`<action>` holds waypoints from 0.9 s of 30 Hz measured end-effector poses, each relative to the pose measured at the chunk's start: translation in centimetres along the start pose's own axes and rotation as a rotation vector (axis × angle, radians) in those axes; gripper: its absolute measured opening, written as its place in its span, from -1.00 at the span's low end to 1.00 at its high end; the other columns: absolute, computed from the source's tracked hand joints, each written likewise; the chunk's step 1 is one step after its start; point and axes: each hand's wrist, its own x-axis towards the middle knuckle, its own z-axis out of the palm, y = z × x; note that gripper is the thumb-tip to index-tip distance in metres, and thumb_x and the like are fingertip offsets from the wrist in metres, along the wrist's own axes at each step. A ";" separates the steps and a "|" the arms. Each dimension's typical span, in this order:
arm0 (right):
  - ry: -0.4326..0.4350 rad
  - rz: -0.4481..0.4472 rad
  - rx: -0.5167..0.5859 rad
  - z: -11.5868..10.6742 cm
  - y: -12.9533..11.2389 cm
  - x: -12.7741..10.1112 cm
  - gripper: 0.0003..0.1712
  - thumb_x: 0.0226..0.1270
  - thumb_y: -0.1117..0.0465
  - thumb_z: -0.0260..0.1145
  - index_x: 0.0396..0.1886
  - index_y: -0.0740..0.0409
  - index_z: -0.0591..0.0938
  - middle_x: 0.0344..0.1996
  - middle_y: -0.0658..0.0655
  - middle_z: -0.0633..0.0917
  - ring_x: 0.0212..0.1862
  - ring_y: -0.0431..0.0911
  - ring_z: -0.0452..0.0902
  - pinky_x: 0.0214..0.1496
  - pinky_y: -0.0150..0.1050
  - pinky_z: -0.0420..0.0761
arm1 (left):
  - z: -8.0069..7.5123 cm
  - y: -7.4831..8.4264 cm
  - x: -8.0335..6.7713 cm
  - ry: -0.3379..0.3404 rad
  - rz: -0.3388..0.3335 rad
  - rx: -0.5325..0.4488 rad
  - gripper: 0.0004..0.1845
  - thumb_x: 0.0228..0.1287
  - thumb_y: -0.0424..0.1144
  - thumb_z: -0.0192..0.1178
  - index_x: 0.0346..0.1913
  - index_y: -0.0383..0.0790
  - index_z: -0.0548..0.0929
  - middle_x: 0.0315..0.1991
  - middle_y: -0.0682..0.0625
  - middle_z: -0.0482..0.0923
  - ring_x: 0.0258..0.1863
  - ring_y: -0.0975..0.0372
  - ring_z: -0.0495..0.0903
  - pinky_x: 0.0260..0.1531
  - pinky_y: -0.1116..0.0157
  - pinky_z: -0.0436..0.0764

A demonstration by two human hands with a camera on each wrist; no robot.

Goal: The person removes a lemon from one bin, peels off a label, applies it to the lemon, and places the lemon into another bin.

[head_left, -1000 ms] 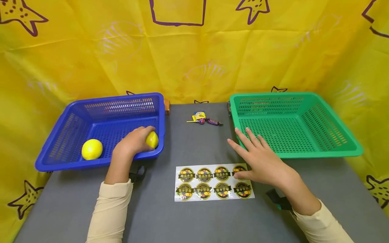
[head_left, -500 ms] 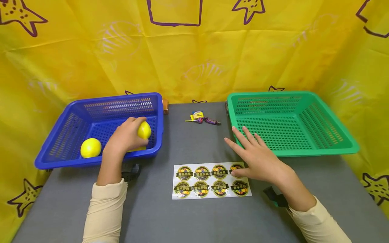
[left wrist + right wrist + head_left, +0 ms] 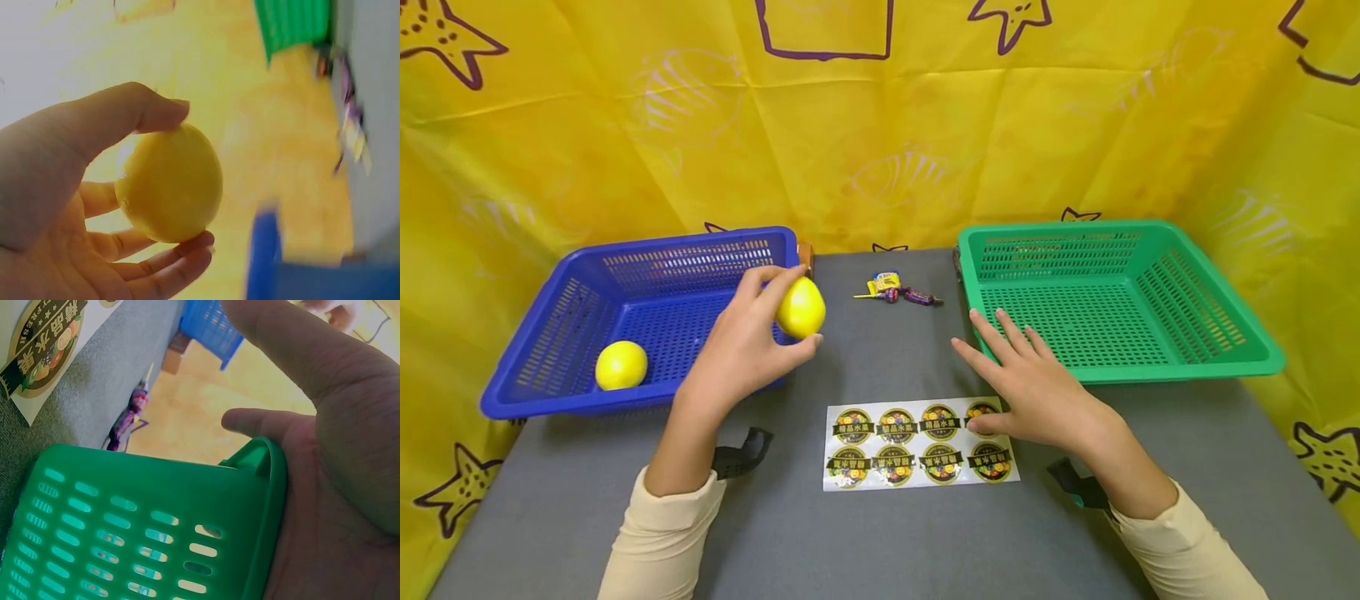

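Note:
My left hand (image 3: 737,350) grips a yellow lemon (image 3: 801,308) between thumb and fingers, held up over the right rim of the blue basket (image 3: 580,407). The left wrist view shows the thumb on one side of that lemon (image 3: 172,184) and the fingers curled round the other. A second lemon (image 3: 621,365) lies in the basket's near left part. With fingers straight and spread, my right hand (image 3: 1037,392) is at the near left corner of the green basket (image 3: 1150,374). In the right wrist view the palm lies against the green basket's rim (image 3: 272,506).
Between the baskets lies a sheet of round fruit stickers (image 3: 921,446), partly under the right thumb. Farther back are a lollipop (image 3: 891,295), a yellow packet (image 3: 883,282) and a purple-wrapped candy (image 3: 919,297). A brown block (image 3: 806,257) stands behind the blue basket's right corner.
My left hand has lifted the lemon from the blue basket's near right corner, up and to the right over the rim. The right hand has stayed about where it was.

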 end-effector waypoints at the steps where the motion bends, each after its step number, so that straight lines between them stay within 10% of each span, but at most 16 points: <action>1: 0.001 0.000 0.000 0.0 0.0 0.0 0.16 0.09 -0.21 0.54 0.58 0.07 0.21 0.60 0.24 -0.11 0.56 0.29 -0.31 0.43 0.37 -0.05 | 0.6 0.5 0.0 -0.019 0.021 -0.006 -0.13 0.01 -0.15 0.53 0.44 -0.17 0.42 0.26 -0.24 0.33 0.06 -0.09 0.50 -0.02 -0.10 0.55; 15: -0.005 0.006 -0.001 0.0 -0.1 0.3 0.15 0.10 -0.21 0.54 0.58 0.07 0.22 0.60 0.22 -0.13 0.56 0.29 -0.31 0.41 0.40 -0.03 | 10.6 -0.1 1.0 -0.407 0.062 -0.053 -0.16 0.12 -0.08 0.52 0.44 -0.21 0.39 0.24 -0.23 0.38 -0.01 0.00 0.55 -0.03 0.06 0.62; 27: 0.000 0.010 -0.013 -0.1 -0.1 0.2 0.14 0.09 -0.23 0.54 0.57 0.07 0.23 0.60 0.24 -0.12 0.56 0.29 -0.35 0.41 0.40 -0.03 | 11.1 0.0 1.0 -0.413 0.077 -0.059 -0.12 0.10 -0.02 0.53 0.45 -0.21 0.38 0.26 -0.20 0.39 0.02 0.01 0.55 0.00 0.06 0.60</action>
